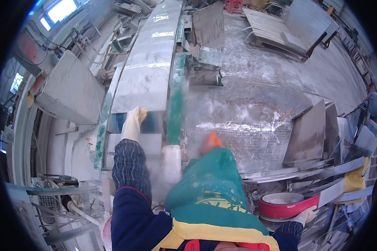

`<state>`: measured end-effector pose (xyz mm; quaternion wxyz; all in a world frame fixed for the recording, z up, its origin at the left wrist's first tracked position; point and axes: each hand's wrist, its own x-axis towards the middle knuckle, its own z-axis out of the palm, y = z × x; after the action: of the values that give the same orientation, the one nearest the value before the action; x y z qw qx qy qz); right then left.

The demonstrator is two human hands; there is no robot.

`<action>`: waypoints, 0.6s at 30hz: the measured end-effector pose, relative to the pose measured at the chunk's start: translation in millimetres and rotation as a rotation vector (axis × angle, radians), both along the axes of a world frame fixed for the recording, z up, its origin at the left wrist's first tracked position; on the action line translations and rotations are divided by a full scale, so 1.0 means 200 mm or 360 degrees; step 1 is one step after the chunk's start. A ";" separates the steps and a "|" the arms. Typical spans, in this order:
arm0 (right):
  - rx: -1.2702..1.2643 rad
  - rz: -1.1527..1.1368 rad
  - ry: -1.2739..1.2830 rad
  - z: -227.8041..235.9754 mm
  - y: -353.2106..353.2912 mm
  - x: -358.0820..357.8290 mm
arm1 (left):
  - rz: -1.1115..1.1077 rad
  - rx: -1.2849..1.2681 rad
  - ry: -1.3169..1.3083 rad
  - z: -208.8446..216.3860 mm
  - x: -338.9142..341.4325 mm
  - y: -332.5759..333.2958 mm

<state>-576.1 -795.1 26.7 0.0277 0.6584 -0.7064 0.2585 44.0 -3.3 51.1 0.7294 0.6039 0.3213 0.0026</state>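
Observation:
A white marble slab (140, 90) lies on the conveyor line in front of me. My left hand (132, 124), in a pale glove, is at its near edge with the fingers curled over it. Just under that hand a dark blue belt (151, 122) shows in a gap, and a second pale slab (134, 143) lies nearer to me. At the lower right is my right hand (306, 215), also gloved, beside a red-banded round tub (289, 208). Its fingers look stretched out along the tub's side, though they are small in view.
Green rails (176, 104) flank the conveyor. On the left stands a large grey machine housing (71, 90). Grey slabs (308, 136) lean at the right, and a pallet (272, 31) stands farther back. My green apron (213, 180) and an orange boot (212, 141) show below. Another person (373, 104) is at the far right.

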 end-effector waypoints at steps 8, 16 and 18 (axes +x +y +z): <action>-0.0186 0.0638 0.0640 0.06 -0.11 -0.05 | 0.0255 -0.0273 -0.0231 -0.04 -0.06 -0.05; -0.0097 0.0170 0.0496 0.11 -0.22 0.16 | -0.0635 0.1173 -0.1243 0.09 -0.26 -0.65; 0.0038 0.0158 0.0655 0.09 -0.21 0.25 | -0.1050 0.1513 -0.1526 0.12 -0.18 -0.74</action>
<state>-525.9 -837.9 45.1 0.1508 0.7316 -0.6555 0.1113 7.3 -151.5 75.0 0.4129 0.8514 -0.2650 0.1853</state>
